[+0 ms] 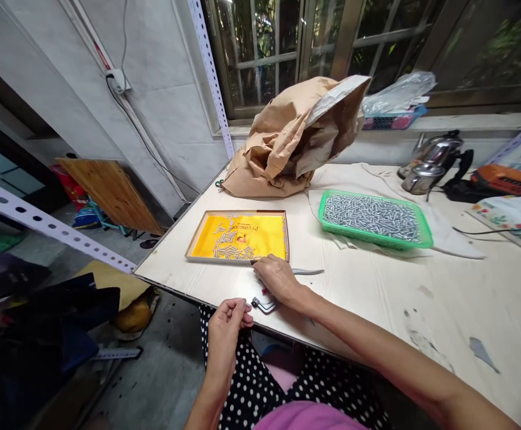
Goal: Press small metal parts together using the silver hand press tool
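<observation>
My left hand (227, 325) hovers just off the table's near edge, above my dotted lap, fingers curled together in a pinch on something too small to make out. My right hand (277, 278) lies on the table (466, 286) beside a small metal tool (263, 304) with a red mark, fingers bent down over it. A thin metal strip (307, 272) pokes out behind that hand. Just beyond sits a shallow cardboard box lid (239, 236) with a yellow bottom, holding several small silver metal pieces. A green plastic basket (374, 218) further right is full of the same pieces.
A crumpled brown paper sack (294, 138) stands at the table's back by the window. A metal kettle (431, 161), an orange power tool (505, 179) and cables lie at the far right. Perforated metal rails (45, 224) and clutter fill the floor to the left.
</observation>
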`<state>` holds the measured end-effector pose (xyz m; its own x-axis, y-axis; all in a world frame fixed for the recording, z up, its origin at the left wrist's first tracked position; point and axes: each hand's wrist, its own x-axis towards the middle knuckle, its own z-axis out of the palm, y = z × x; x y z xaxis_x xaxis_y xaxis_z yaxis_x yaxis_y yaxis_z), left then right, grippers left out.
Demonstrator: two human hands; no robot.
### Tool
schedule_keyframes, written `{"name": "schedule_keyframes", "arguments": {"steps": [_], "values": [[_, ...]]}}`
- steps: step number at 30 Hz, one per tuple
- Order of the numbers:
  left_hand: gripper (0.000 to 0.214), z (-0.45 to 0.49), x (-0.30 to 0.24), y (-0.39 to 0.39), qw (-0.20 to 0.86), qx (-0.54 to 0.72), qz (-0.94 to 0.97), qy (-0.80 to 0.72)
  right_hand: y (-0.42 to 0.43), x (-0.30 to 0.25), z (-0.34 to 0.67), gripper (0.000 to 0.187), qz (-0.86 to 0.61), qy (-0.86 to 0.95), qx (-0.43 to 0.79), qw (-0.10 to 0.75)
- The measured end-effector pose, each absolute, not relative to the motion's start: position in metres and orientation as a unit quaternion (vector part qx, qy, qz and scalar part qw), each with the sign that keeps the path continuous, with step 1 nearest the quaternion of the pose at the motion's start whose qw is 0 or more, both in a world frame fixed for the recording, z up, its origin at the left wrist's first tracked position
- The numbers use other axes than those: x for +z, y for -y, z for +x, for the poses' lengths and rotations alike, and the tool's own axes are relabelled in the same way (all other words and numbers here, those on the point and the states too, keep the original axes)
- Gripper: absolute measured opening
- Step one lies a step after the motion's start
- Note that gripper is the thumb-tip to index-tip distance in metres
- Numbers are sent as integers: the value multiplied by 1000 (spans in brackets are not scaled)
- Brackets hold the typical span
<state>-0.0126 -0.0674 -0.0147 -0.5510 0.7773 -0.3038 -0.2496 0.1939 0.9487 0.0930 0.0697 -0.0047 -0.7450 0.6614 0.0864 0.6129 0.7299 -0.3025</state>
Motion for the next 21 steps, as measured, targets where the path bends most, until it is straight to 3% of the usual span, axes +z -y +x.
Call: {"name": "schedule_keyframes", "arguments": {"steps": [4, 10, 16, 21], "values": [[42, -26, -22, 77, 397, 592, 219, -666, -69, -20, 65, 25, -358, 931, 55, 47], [42, -39, -27, 82, 362, 581, 240, -688, -58, -32, 48, 33, -403, 913, 50, 38], [50, -48, -26, 82, 343, 539, 279, -717, -59, -22, 49, 24, -358, 932, 39, 43], [67, -64, -33, 76, 341, 492, 302, -742, -89, 25, 93, 18, -387, 912, -9, 137]]}}
